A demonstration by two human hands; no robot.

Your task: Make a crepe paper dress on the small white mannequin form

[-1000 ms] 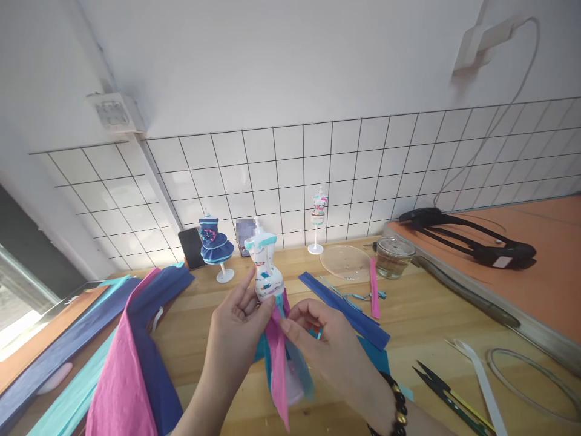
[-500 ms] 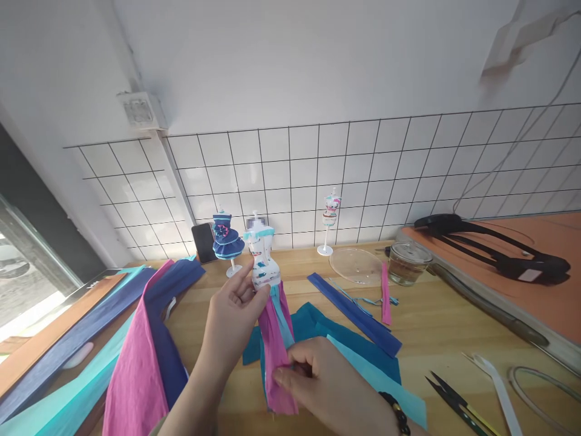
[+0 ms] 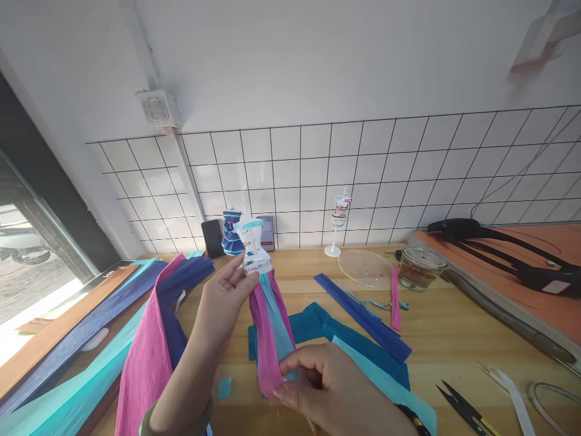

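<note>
My left hand is closed around the waist of a small white mannequin with painted patches and a light blue band at its chest. A long pink and light blue paper skirt hangs from the mannequin's hips. Near the skirt's lower end, my right hand pinches its edge between thumb and forefinger. Teal paper lies on the table behind the skirt. A light blue scrap rests beside the skirt, to its left.
Colored paper strips cover the left side. Behind stand a mannequin in a blue dress, a phone and another mannequin. Rightward are a clear disc, a blue strip, a glass jar, scissors and white tweezers.
The mannequin has moved a little left and now partly covers the blue-dressed one. The skirt is fanned wider, with more light blue showing. My right hand still pinches its lower edge.
</note>
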